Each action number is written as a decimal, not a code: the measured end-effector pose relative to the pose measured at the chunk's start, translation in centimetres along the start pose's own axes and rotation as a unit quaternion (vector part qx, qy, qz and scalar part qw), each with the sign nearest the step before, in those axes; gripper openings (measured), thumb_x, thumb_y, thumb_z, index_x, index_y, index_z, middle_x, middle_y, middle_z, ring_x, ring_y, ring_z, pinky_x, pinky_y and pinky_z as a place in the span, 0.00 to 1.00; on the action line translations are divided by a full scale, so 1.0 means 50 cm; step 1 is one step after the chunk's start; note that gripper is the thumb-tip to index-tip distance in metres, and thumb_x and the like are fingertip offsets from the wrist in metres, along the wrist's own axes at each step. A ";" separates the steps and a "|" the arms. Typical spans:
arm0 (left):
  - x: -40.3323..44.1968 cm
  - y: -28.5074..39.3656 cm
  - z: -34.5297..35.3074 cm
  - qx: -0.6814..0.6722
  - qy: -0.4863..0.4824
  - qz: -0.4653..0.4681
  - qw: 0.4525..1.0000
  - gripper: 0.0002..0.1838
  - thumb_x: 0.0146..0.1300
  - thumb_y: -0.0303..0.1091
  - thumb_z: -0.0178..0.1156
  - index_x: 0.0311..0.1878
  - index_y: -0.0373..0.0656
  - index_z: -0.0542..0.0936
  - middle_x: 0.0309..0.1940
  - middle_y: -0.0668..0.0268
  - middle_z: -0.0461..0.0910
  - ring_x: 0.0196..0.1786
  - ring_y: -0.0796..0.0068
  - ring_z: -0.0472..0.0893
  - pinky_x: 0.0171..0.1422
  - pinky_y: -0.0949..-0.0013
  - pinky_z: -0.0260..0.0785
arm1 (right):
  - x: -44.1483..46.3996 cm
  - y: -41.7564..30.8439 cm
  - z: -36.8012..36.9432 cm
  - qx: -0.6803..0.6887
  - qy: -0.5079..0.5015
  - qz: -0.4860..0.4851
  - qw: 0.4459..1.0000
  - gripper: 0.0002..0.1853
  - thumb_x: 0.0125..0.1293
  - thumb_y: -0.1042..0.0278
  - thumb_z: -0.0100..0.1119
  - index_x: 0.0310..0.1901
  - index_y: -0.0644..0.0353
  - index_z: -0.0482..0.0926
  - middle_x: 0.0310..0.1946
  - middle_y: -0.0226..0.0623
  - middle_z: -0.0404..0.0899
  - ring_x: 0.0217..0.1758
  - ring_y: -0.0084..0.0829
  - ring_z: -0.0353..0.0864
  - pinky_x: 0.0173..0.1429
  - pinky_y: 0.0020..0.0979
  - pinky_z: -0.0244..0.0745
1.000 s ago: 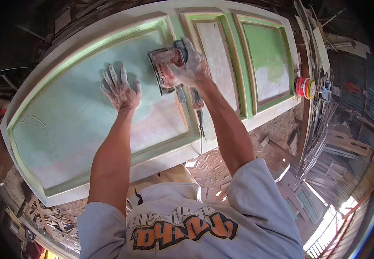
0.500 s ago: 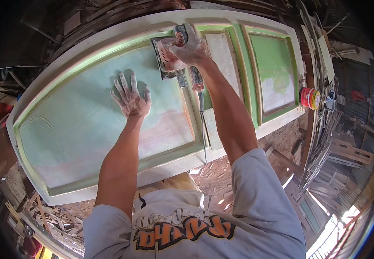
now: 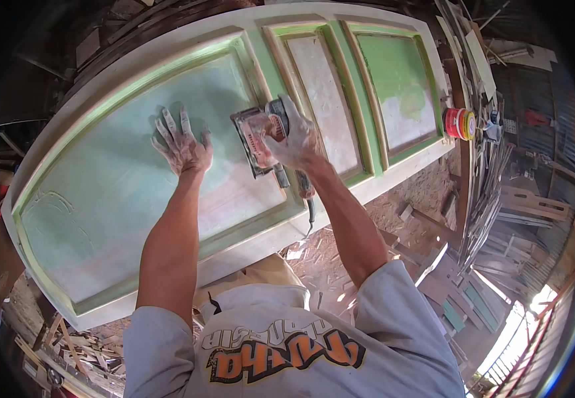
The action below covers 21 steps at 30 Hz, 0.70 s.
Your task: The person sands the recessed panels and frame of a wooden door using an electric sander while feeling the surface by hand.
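Observation:
A panelled door [image 3: 234, 255] with a pale frame and green panels lies flat in front of me. My left hand [image 3: 183, 144] rests on its large blue-green panel, fingers spread and dusty, holding nothing. In my right hand [image 3: 295, 140] is a red and black electric sander [image 3: 255, 142], gripped from above. The sander's flat pad sits at the right side of the large panel, near the inner moulding. Its dark cord [image 3: 311, 215] hangs over the door's near edge.
A red and yellow can [image 3: 460, 124] stands at the door's right end. Long boards and strips [image 3: 480, 186] are stacked on the right. Wood scraps and shavings [image 3: 330, 259] cover the floor below. Offcuts [image 3: 95, 351] lie at lower left.
My right hand has drawn the sander toward me along the panel's right side. My left hand keeps its place on the panel. The whole view has shifted slightly.

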<state>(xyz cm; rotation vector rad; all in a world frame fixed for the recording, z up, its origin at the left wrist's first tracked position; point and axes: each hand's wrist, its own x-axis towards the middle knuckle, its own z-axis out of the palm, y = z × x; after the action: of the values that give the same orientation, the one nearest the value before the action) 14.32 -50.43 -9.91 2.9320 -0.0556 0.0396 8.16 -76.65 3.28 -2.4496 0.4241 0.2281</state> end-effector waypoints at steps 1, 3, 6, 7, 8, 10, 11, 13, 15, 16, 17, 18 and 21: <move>0.000 -0.001 0.002 -0.002 -0.001 0.002 1.000 0.47 0.81 0.64 0.58 0.96 0.62 0.57 0.98 0.54 0.44 0.98 0.41 0.44 0.94 0.22 0.34 | -0.024 0.003 -0.001 0.014 0.003 -0.005 1.000 0.57 0.62 0.52 0.79 0.90 0.54 0.62 0.60 0.65 0.87 0.66 0.63 0.90 0.73 0.55 0.85; -0.001 -0.001 0.004 0.006 0.005 0.002 1.000 0.47 0.81 0.65 0.58 0.96 0.62 0.57 0.98 0.54 0.44 0.97 0.41 0.44 0.94 0.22 0.34 | -0.071 0.016 -0.003 0.025 0.001 -0.001 1.000 0.56 0.62 0.54 0.80 0.90 0.53 0.61 0.59 0.64 0.87 0.65 0.63 0.90 0.71 0.55 0.86; -0.003 0.000 0.004 0.020 0.011 0.000 1.000 0.47 0.82 0.65 0.58 0.97 0.65 0.55 0.98 0.55 0.47 0.97 0.43 0.46 0.94 0.24 0.36 | -0.124 0.036 0.000 0.031 0.011 -0.008 0.999 0.56 0.63 0.56 0.80 0.90 0.53 0.61 0.59 0.61 0.88 0.61 0.63 0.91 0.68 0.57 0.87; -0.003 -0.001 0.003 0.019 0.012 0.001 1.000 0.47 0.82 0.65 0.58 0.97 0.65 0.55 0.98 0.55 0.47 0.97 0.43 0.46 0.94 0.24 0.36 | -0.141 0.041 0.000 0.031 0.012 -0.008 0.999 0.56 0.63 0.56 0.80 0.90 0.53 0.61 0.59 0.61 0.88 0.61 0.63 0.91 0.68 0.57 0.87; -0.004 -0.002 0.003 0.016 0.013 0.004 1.000 0.47 0.82 0.65 0.58 0.97 0.63 0.56 0.98 0.55 0.46 0.97 0.43 0.45 0.94 0.23 0.35 | -0.157 0.046 0.000 0.031 0.015 -0.012 0.999 0.56 0.63 0.56 0.80 0.90 0.53 0.61 0.59 0.61 0.88 0.61 0.63 0.91 0.68 0.56 0.87; -0.003 -0.004 0.006 0.013 0.014 0.008 1.000 0.47 0.82 0.65 0.58 0.97 0.62 0.56 0.98 0.55 0.45 0.98 0.42 0.44 0.95 0.23 0.34 | -0.185 0.048 -0.006 0.036 0.015 -0.005 0.999 0.56 0.63 0.56 0.80 0.90 0.50 0.62 0.58 0.60 0.88 0.61 0.62 0.91 0.68 0.56 0.87; -0.004 -0.005 0.008 0.021 0.012 0.006 1.000 0.47 0.82 0.65 0.58 0.97 0.63 0.56 0.98 0.55 0.46 0.98 0.43 0.44 0.95 0.23 0.33 | -0.199 0.050 -0.009 0.036 0.015 -0.004 0.999 0.56 0.63 0.56 0.80 0.90 0.50 0.62 0.58 0.60 0.88 0.61 0.62 0.91 0.68 0.56 0.87; -0.002 -0.003 0.008 0.027 0.010 0.004 1.000 0.47 0.82 0.65 0.57 0.97 0.63 0.57 0.98 0.55 0.46 0.98 0.43 0.45 0.95 0.24 0.33 | -0.219 0.047 -0.018 0.036 -0.007 0.013 0.999 0.55 0.63 0.57 0.80 0.90 0.49 0.62 0.59 0.59 0.88 0.61 0.61 0.91 0.67 0.55 0.87; -0.002 -0.003 0.009 0.039 0.004 0.000 0.999 0.46 0.82 0.65 0.56 0.96 0.63 0.57 0.98 0.55 0.47 0.98 0.43 0.45 0.95 0.24 0.33 | -0.236 0.051 -0.022 0.039 -0.002 0.006 0.999 0.55 0.62 0.57 0.80 0.90 0.49 0.62 0.59 0.59 0.88 0.60 0.61 0.92 0.67 0.55 0.88; -0.003 -0.001 0.010 0.039 0.003 0.000 0.999 0.46 0.82 0.65 0.56 0.96 0.63 0.57 0.98 0.55 0.47 0.98 0.43 0.45 0.95 0.24 0.33 | -0.245 0.053 -0.022 0.043 0.001 -0.002 0.999 0.55 0.62 0.58 0.80 0.90 0.48 0.63 0.59 0.58 0.88 0.60 0.61 0.92 0.67 0.54 0.88; -0.004 -0.001 0.012 0.037 0.006 -0.002 0.999 0.46 0.82 0.65 0.56 0.97 0.63 0.57 0.98 0.55 0.47 0.98 0.44 0.45 0.96 0.25 0.33 | -0.254 0.054 -0.022 0.044 0.000 -0.002 0.999 0.55 0.62 0.58 0.80 0.90 0.48 0.63 0.59 0.58 0.88 0.60 0.61 0.92 0.67 0.54 0.88; -0.004 -0.001 0.012 0.034 0.010 -0.004 0.999 0.46 0.83 0.66 0.55 0.97 0.63 0.57 0.98 0.55 0.47 0.98 0.44 0.45 0.96 0.25 0.33 | -0.259 0.054 -0.022 0.042 0.000 0.002 0.999 0.55 0.62 0.58 0.80 0.90 0.48 0.63 0.58 0.58 0.88 0.60 0.60 0.92 0.67 0.54 0.88; -0.008 0.000 0.015 0.036 0.015 -0.008 0.999 0.45 0.83 0.66 0.55 0.96 0.63 0.57 0.98 0.56 0.47 0.98 0.44 0.45 0.96 0.25 0.32 | -0.250 0.048 -0.026 0.044 -0.001 0.009 0.999 0.55 0.62 0.59 0.79 0.90 0.49 0.63 0.59 0.58 0.88 0.60 0.60 0.92 0.66 0.54 0.88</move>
<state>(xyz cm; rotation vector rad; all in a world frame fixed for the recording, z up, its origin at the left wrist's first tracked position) 13.95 -50.59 -10.63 3.0022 -0.0268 0.0850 -4.28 -76.18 6.23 -2.3594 0.4469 0.2160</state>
